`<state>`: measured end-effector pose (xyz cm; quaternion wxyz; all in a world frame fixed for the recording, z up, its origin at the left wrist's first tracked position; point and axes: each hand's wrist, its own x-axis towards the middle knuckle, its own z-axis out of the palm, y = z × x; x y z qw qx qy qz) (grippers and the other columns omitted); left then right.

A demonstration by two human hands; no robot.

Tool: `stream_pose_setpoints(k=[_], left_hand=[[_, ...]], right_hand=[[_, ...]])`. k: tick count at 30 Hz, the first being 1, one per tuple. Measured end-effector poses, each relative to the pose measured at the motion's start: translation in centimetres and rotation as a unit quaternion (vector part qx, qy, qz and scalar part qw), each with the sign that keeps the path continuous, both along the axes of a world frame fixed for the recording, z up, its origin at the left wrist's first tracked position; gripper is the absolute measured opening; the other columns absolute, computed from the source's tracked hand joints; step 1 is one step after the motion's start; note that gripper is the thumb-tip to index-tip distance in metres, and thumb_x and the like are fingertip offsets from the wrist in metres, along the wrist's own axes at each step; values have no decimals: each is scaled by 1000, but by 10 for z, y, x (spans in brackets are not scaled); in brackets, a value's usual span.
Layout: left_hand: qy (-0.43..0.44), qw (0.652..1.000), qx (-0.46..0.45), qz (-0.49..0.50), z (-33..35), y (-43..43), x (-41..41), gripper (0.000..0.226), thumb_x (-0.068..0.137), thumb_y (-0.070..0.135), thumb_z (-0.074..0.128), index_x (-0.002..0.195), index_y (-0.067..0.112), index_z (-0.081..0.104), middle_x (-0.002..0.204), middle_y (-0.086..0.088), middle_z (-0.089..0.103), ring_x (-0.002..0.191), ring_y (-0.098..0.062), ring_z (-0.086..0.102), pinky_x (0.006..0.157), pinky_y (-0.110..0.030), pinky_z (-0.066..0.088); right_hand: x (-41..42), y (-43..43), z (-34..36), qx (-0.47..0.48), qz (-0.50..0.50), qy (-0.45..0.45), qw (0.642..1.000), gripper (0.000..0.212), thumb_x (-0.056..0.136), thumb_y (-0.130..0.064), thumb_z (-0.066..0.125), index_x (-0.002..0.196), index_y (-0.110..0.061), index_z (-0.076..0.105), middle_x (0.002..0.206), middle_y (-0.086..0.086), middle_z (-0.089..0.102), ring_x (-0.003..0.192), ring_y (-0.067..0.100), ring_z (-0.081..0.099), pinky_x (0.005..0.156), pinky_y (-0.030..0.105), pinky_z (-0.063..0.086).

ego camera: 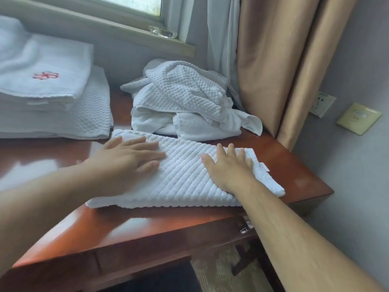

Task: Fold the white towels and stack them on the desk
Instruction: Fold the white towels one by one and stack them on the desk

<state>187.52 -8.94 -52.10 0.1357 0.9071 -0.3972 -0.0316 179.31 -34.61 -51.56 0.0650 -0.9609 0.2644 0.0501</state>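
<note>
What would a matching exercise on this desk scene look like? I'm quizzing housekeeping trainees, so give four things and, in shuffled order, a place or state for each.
Things
1. ribbed towel
2. crumpled towels
3. folded stack
4. clear glass dish

Places or states
A. on the windowsill
B. heaped at the back of the desk, beside the curtain
C. topped by a red emblem, on the left
D. flat under the left hand and right hand

Pairs: 1-D, 2-B, 3-C, 4-A

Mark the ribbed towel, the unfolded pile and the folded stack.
ribbed towel (pixel 183 175), head view, middle of its top face.
unfolded pile (pixel 185 95), head view, topmost waffle-weave towel.
folded stack (pixel 63 60), head view, flat top towel.
</note>
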Motion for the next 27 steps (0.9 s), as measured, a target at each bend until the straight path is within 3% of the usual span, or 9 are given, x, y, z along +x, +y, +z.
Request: stream_pose_setpoints(k=[5,8,10,13,16,19,22,25,27], left_hand=[[34,972,-81,218,4,82,3,94,76,77,59,155,37,28,161,8,31,148,-22,25,119,-41,23],[118,910,-136,374,10,119,1,96,72,69,73,148,19,41,139,-7,55,113,-25,53,94,-36,40],[179,870,-126,443,23,138,0,92,66,76,73,127,9,59,112,-3,66,94,-23,61,87,-37,47],[295,840,-151,429,34,159,-3,74,58,67,86,102,9,72,91,-6,77,87,-26,73,89,-41,57],[379,832,-217,342,43,167,-17,52,72,43,89,109,11,73,98,-9,78,92,-28,75,90,-47,58],[360,862,-243,261,55,169,-29,44,80,32,85,117,15,70,110,-10,75,105,-30,71,99,-51,53],[251,925,-207,196,80,169,-40,37,86,32,79,120,25,67,113,0,73,110,-22,67,101,-48,51],[103,969,-153,166,110,172,-53,33,83,36,80,112,32,64,102,11,71,103,-13,65,90,-31,52],[19,977,-126,173,130,177,-60,30,77,41,83,93,32,59,85,17,65,82,-4,62,60,-13,47]], right_hand=[[-16,96,16,-14,26,80,996,79,98,-69,16,161,-22,8,166,22,7,149,49,13,118,63,21],[-23,127,31,-32,120,59,990,62,102,-59,26,149,-20,38,146,13,48,129,36,46,102,48,41],[-29,141,37,-47,185,35,981,39,105,-41,31,130,-21,54,116,2,59,100,25,50,84,40,42],[-30,153,39,-100,235,28,966,30,106,-28,34,114,-21,62,86,-8,46,82,19,43,73,34,42],[-23,154,40,-84,189,18,978,39,101,-52,40,115,-21,59,81,-8,46,77,17,49,59,31,36],[-7,151,44,-117,178,9,977,70,87,-74,50,129,-18,50,109,-3,57,106,24,57,74,36,43],[17,153,53,-46,270,-46,961,106,72,-83,64,150,-18,34,150,2,46,143,27,37,110,42,38],[34,163,74,223,331,-39,916,87,59,-72,83,136,-41,53,129,-15,67,120,9,61,100,33,52],[41,170,84,246,369,-34,895,57,59,-67,83,109,-47,67,102,-21,74,95,-1,69,81,26,57]])
